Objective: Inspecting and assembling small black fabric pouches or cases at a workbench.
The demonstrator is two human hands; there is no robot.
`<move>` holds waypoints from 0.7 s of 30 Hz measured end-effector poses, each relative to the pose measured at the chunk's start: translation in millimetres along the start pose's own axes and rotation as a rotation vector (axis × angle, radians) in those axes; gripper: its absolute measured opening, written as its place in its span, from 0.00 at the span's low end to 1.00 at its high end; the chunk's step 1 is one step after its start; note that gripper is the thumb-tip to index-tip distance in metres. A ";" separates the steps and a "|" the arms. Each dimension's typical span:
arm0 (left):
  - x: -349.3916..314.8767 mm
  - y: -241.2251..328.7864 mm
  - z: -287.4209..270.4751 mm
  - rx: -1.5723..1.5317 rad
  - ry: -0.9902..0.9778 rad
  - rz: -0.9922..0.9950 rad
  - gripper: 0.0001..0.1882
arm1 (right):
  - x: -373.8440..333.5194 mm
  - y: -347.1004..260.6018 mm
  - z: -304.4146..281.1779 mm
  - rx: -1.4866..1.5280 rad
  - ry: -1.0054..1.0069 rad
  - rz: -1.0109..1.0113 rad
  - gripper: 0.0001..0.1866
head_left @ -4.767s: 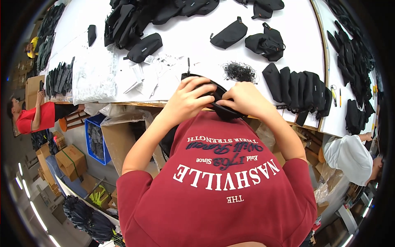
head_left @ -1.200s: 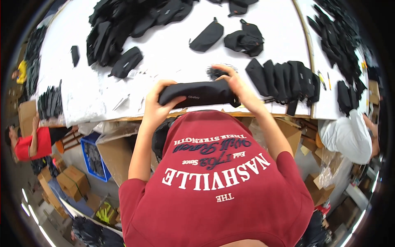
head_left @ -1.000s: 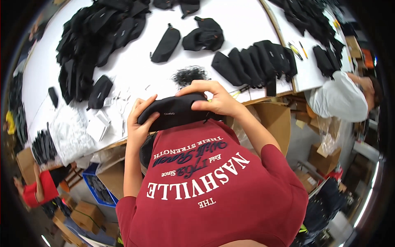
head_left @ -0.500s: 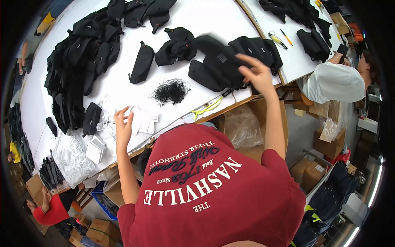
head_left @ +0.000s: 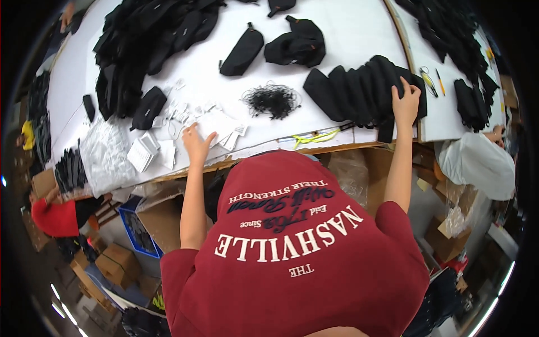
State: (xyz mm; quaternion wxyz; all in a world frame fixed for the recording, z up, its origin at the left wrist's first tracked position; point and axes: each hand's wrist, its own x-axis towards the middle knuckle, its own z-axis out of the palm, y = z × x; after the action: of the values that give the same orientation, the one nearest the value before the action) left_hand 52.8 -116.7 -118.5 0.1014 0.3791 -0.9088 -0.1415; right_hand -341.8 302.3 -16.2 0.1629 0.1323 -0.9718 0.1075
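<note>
My right hand (head_left: 405, 104) lies on the right end of a row of black fabric pouches (head_left: 351, 92), its fingers spread over the cloth. The pouches lean on one another like overlapping slices along the near side of the white table (head_left: 281, 59). On the left, my left hand (head_left: 197, 143) touches or hovers just over loose white paper tags (head_left: 222, 124), thumb and fingers apart with nothing between them. Between the hands sits a tangled heap of thin black cords (head_left: 272, 101). Two black pouch shapes, a single pouch (head_left: 242, 51) and a bunched one (head_left: 297, 44), lie beyond it.
A big pile of black pouches (head_left: 129, 56) covers the far left. Near the left edge are stacked white cards (head_left: 143, 153) and a clear plastic bag (head_left: 104, 154). A yellow-green strip (head_left: 316, 137) lies along the front edge. A co-worker's pale sleeve (head_left: 477, 163) shows at right.
A black pouch that was blurred in motion by my right hand now lies in the row. My right hand has come down onto the row's right end. The view has shifted.
</note>
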 end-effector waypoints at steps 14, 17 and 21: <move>2.1 -10.2 -25.7 -0.719 -0.221 -0.188 0.16 | -119.1 -322.8 114.5 0.512 -0.566 -0.649 0.05; -8.0 -6.3 -36.1 -0.788 -0.208 -0.274 0.15 | -124.0 -334.7 138.9 0.282 -0.613 -0.715 0.06; -19.5 -6.0 -42.0 -0.732 -0.041 -0.281 0.20 | -124.9 -331.2 139.1 0.172 -0.631 -0.831 0.07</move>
State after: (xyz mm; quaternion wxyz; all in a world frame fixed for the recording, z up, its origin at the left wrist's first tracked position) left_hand 82.4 -114.4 -82.6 0.1912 0.4355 -0.7393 -0.4766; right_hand -171.2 -17.0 -132.9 -0.1204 0.5451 -0.8268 0.0684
